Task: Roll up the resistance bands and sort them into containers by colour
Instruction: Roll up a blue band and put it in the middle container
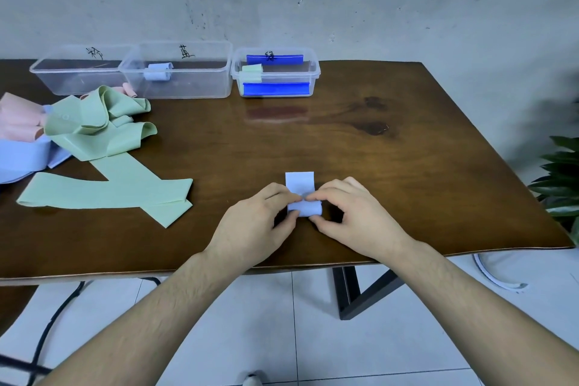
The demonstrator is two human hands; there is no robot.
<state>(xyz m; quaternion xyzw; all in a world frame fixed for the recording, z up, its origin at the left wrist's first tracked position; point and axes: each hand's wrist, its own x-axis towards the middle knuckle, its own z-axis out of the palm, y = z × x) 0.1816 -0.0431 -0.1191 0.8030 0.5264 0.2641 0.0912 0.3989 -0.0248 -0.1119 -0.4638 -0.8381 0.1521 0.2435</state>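
Observation:
A light blue band lies near the front of the wooden table, mostly rolled, with a short flat tail pointing away from me. My left hand and my right hand pinch the roll from either side with thumbs and fingertips. Three clear containers stand at the back: the left container with a pink roll, the middle container with a blue roll, and the right container with a green roll. Loose green bands lie to the left.
Pink bands and blue bands are heaped at the table's left edge beside the green ones. A plant stands past the right edge. The table's front edge runs just under my wrists. A black cable trails on the tiled floor.

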